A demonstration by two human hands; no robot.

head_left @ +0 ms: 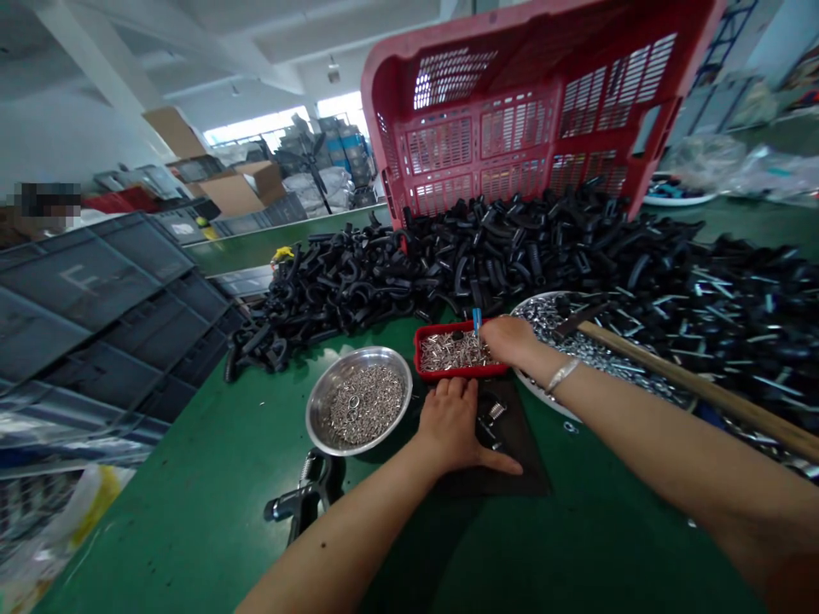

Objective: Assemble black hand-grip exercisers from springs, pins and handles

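My right hand (pixel 508 341) is at the right end of a small red tray (pixel 464 373) of metal pins. Its fingers are closed on a slim upright tool with a blue top (pixel 477 319); the exact kind is unclear. My left hand (pixel 451 426) lies palm down over a dark mat (pixel 521 477) just in front of the tray, fingers extended and thumb stretched to the right. Beside it on the mat is a black part with a metal spring (pixel 496 411), partly hidden. Left of the hand stands a round metal bowl (pixel 313 418) of tiny metal pieces.
Black curved handles (pixel 364 273) are heaped along the back, before a tipped red crate (pixel 543 111). A wooden-handled hammer (pixel 671 371) lies across a white basin of metal parts (pixel 534 388). A spring handle assembly (pixel 307 495) rests near my left forearm. Grey crates (pixel 95 315) stand left.
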